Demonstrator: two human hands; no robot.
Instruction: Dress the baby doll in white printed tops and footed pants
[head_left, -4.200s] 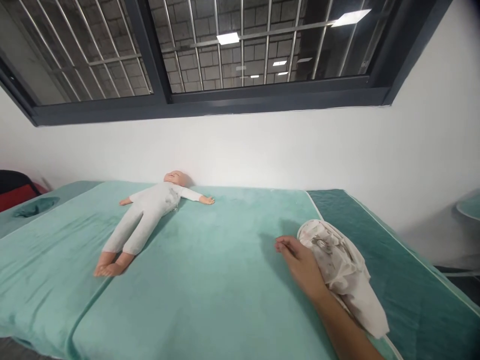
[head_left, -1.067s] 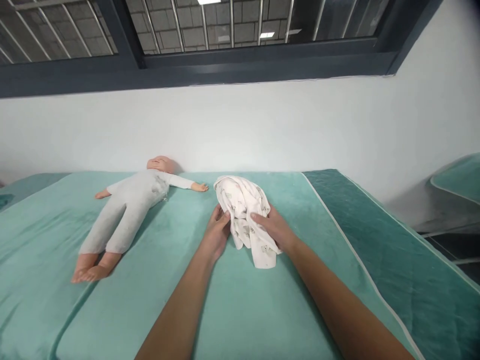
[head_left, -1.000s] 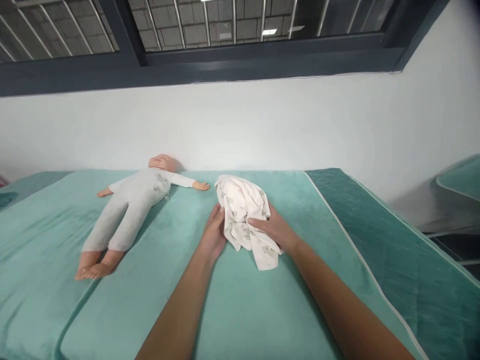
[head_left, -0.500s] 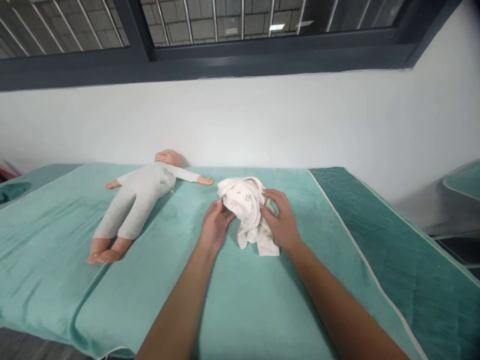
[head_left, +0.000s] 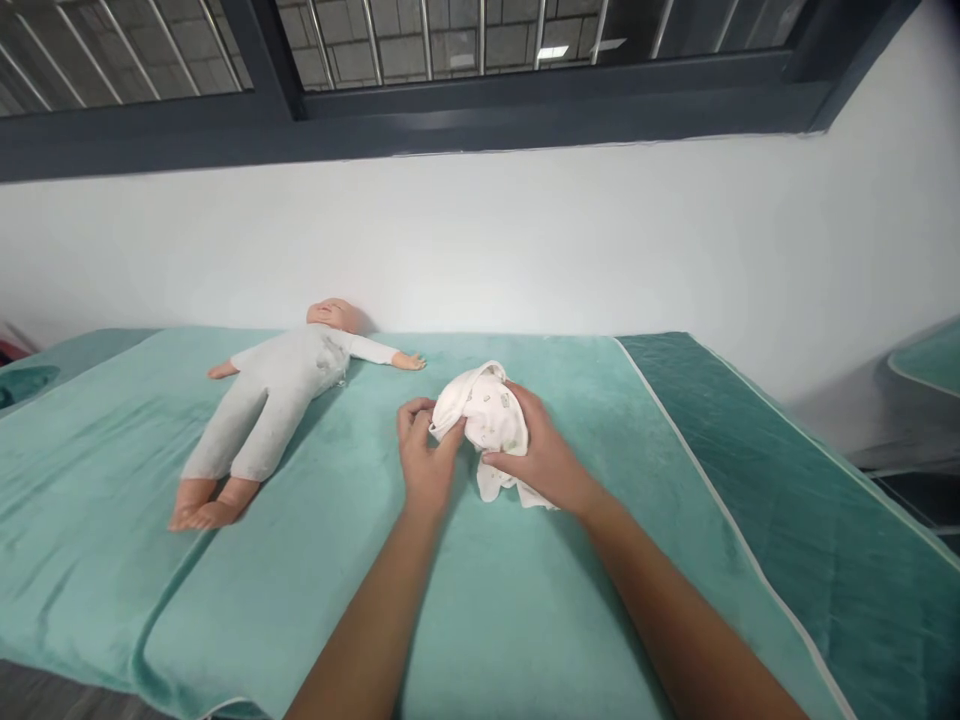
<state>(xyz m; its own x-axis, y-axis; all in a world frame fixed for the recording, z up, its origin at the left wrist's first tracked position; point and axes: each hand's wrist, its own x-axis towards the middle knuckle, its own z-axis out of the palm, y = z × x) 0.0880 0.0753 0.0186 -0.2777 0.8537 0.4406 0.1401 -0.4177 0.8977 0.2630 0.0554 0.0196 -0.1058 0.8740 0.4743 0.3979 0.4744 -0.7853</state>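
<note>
A bunched white baby garment (head_left: pixel 495 418) with small printed figures is held just above the green bedding, its lower ends hanging down. My left hand (head_left: pixel 427 455) pinches the garment's left edge between thumb and fingers. From the right, my right hand (head_left: pixel 546 450) wraps around the gathered cloth, thumb in front and fingers partly hidden behind it. To the left, a baby doll (head_left: pixel 289 375) in a pale one-piece lies on its back with arms spread and feet bare. One of its hands lies a short way from the garment.
Green bedding (head_left: pixel 315 590) covers the surface beneath, with a darker green strip (head_left: pixel 780 500) along the right. Behind it rises a white wall (head_left: pixel 525 240) below a dark window frame (head_left: pixel 525 110) with metal bars. Another green-covered edge (head_left: pixel 930 358) shows at far right.
My right hand has closed further around the garment, gathering it more tightly. My left hand has shifted slightly left and up along its edge, pulling a fold outward. The doll stays put.
</note>
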